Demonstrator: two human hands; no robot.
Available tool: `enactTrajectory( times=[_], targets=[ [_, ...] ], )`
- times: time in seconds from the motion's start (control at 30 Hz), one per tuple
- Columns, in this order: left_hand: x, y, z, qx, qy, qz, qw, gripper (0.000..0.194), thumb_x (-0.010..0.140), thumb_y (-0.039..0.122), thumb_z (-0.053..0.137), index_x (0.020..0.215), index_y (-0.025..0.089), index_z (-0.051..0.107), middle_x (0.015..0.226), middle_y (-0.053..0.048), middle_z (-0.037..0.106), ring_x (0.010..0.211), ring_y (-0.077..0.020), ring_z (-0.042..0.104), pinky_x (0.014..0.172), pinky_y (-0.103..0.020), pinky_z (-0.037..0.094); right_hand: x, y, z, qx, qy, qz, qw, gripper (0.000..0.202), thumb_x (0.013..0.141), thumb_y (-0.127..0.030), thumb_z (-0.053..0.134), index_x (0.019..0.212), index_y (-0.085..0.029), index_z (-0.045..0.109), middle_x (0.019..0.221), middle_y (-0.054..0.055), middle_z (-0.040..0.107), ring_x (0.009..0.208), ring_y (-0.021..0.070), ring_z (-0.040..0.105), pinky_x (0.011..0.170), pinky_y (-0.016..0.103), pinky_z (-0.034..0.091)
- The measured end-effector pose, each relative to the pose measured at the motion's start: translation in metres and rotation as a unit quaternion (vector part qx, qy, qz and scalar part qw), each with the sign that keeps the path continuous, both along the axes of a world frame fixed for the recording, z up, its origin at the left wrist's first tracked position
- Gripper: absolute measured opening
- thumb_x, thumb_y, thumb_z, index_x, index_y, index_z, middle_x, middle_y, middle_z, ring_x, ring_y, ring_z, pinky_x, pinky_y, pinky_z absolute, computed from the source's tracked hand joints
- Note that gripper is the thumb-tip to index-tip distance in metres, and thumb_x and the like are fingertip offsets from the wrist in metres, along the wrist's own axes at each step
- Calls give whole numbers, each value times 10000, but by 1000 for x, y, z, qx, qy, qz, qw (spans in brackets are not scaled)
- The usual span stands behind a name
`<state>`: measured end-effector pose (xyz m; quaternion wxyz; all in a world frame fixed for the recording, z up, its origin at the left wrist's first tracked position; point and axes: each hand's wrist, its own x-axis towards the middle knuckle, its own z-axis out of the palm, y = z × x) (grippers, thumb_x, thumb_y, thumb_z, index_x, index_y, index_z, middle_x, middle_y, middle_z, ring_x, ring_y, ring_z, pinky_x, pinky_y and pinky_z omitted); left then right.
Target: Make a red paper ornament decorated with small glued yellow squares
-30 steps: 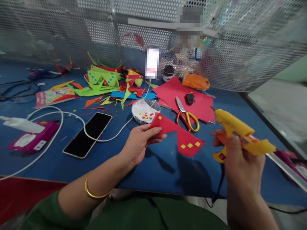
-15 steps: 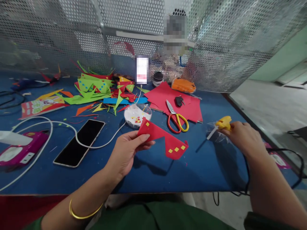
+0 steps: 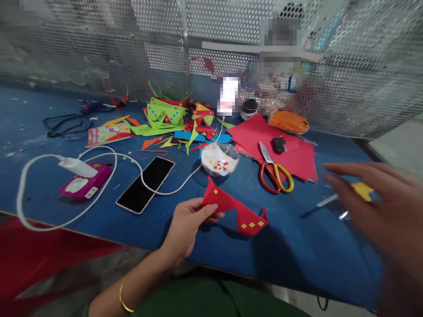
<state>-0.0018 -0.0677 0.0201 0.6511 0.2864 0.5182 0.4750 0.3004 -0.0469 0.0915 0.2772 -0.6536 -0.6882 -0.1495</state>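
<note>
Pinched between the thumb and fingers of my left hand [image 3: 191,220] is a red paper mask [image 3: 248,215] with several yellow diamonds on it. My right hand [image 3: 376,198] is raised at the right, blurred, its thumb and fingers apart with nothing visible between them. Below and behind it, a yellow object [image 3: 362,192] lies on the table beside a stick with a white part [image 3: 327,200]. A clear bowl [image 3: 220,159] with small red and yellow paper bits stands beyond the mask. Scissors [image 3: 274,169] with red and yellow handles lie right of the bowl.
Red paper sheets [image 3: 297,156] lie under a black key [image 3: 279,144], near an orange packet [image 3: 288,121]. Green masks and paper scraps [image 3: 165,116] are piled at the back. A phone [image 3: 145,185], white cable and purple device [image 3: 86,181] lie left. A mesh screen stands behind.
My right hand has let go of the yellow object and lifted, opening its fingers. The camera view has shifted left, so the table's items appear farther right. My left hand still holds the mask.
</note>
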Motion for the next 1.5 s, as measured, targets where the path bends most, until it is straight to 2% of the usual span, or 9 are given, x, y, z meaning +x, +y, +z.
enactTrajectory(
  times=[0.07, 0.13, 0.2, 0.27, 0.4, 0.57, 0.8, 1.27, 1.5],
  targets=[
    [-1, 0, -3, 7, -5, -5, 1000, 101, 751, 259, 805, 752, 159, 791, 696, -57, 778, 668, -139, 708, 653, -216, 530, -49, 22, 9, 23, -8, 149, 989, 243, 959, -413, 563, 975, -262, 753, 957, 54, 767, 894, 233, 705, 759, 358, 501],
    [0, 0, -4, 18, -9, -10, 1000, 104, 754, 260, 801, 742, 156, 790, 694, -61, 778, 663, -141, 703, 660, -224, 533, -86, 52, 10, -29, -41, 222, 974, 233, 963, -331, 564, 949, -244, 780, 935, 39, 774, 850, 189, 710, 730, 309, 499],
    [0, 0, -5, 25, -14, -13, 1000, 111, 747, 265, 803, 739, 155, 790, 689, -66, 776, 660, -154, 704, 669, -244, 542, -113, 84, 7, -145, -131, 213, 957, 235, 956, -276, 560, 970, -239, 791, 987, 42, 784, 918, 206, 715, 707, 298, 479],
    [-1, -1, -5, 25, -21, -15, 999, 113, 740, 270, 806, 745, 157, 793, 687, -69, 776, 658, -167, 708, 675, -265, 549, -134, 112, 2, -251, -239, 171, 922, 275, 953, -228, 524, 1032, -241, 787, 1058, 54, 784, 975, 230, 711, 682, 297, 456],
    [-4, -2, -8, 27, -34, -26, 999, 106, 753, 271, 796, 727, 168, 796, 687, -71, 779, 647, -160, 698, 679, -267, 543, -160, 144, -9, -293, -303, 164, 892, 262, 908, -172, 545, 990, -160, 794, 1016, 136, 784, 964, 289, 715, 669, 317, 445],
    [-8, -3, -10, 39, -56, -45, 997, 101, 758, 274, 784, 733, 178, 802, 693, -70, 781, 655, -165, 695, 686, -275, 541, -170, 153, -20, -308, -335, 146, 878, 266, 909, -191, 544, 1002, -138, 788, 999, 167, 778, 956, 295, 718, 688, 322, 474],
    [-10, -4, -7, 38, -60, -54, 996, 99, 757, 263, 768, 707, 182, 796, 696, -70, 781, 665, -166, 693, 698, -273, 534, -173, 153, -23, -316, -330, 130, 880, 271, 927, -259, 540, 1002, -200, 794, 1002, 119, 784, 951, 255, 719, 695, 290, 493],
    [-10, -4, -8, 37, -63, -49, 996, 93, 755, 270, 771, 721, 188, 800, 698, -63, 782, 682, -178, 712, 717, -285, 554, -176, 155, -35, -303, -340, 123, 881, 293, 920, -151, 498, 1020, -130, 773, 1025, 184, 765, 968, 278, 716, 708, 292, 482],
    [-9, -4, -10, 41, -62, -48, 996, 84, 766, 259, 769, 711, 202, 798, 700, -55, 785, 678, -162, 704, 705, -270, 545, -175, 156, -37, -295, -316, 124, 893, 262, 926, -225, 537, 992, -144, 777, 975, 179, 762, 956, 277, 700, 708, 296, 476]
  ],
)
